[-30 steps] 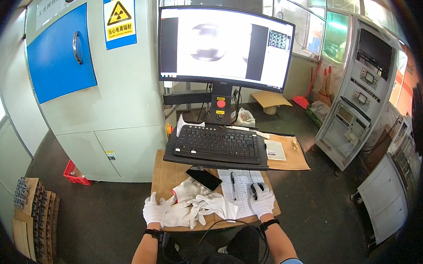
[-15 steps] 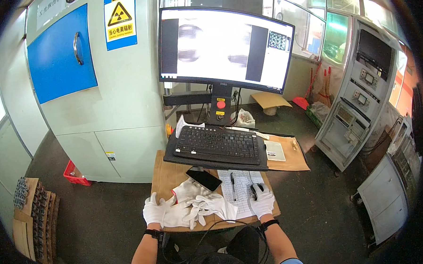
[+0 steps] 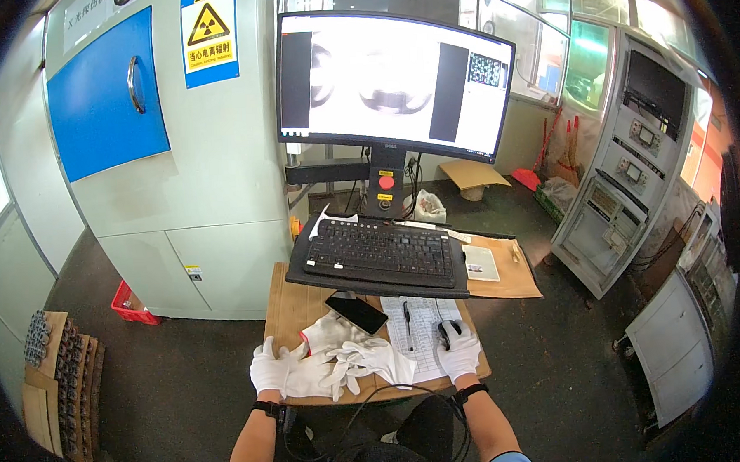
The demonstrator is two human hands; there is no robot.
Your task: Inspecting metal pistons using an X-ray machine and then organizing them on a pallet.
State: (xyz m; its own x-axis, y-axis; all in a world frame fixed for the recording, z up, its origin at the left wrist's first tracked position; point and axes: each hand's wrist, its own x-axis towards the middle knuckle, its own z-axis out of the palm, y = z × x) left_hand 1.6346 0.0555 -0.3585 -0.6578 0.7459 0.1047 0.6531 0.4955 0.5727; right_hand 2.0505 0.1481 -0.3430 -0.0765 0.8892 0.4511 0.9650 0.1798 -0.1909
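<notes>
My right hand (image 3: 460, 356), in a white glove, is closed over a black computer mouse (image 3: 450, 335) on a printed sheet (image 3: 426, 361) at the right of the wooden table (image 3: 284, 305). On the table's left edge rests my left hand (image 3: 269, 371), also gloved, its fingers loosely spread and nothing seen in them. Loose white gloves (image 3: 374, 359) lie crumpled between my hands, touching the left one. Behind them is a black phone (image 3: 357, 312). A pen (image 3: 408, 324) lies on the sheet. The monitor (image 3: 397, 85) shows a grey X-ray-like picture with dark rounded shapes.
A black keyboard (image 3: 379, 251) sits on a raised tray over the table's back. Left stands a pale cabinet (image 3: 210, 172) with a blue door; a red crate (image 3: 132, 306) is at its foot. Stacked metal parts (image 3: 71, 376) stand far left, an equipment rack (image 3: 615, 179) right. A cable (image 3: 357, 413) crosses the table's front edge.
The picture on the monitor has changed: the blurred dark shapes have shifted and now look sharper and rounder. Both hands stay in place.
</notes>
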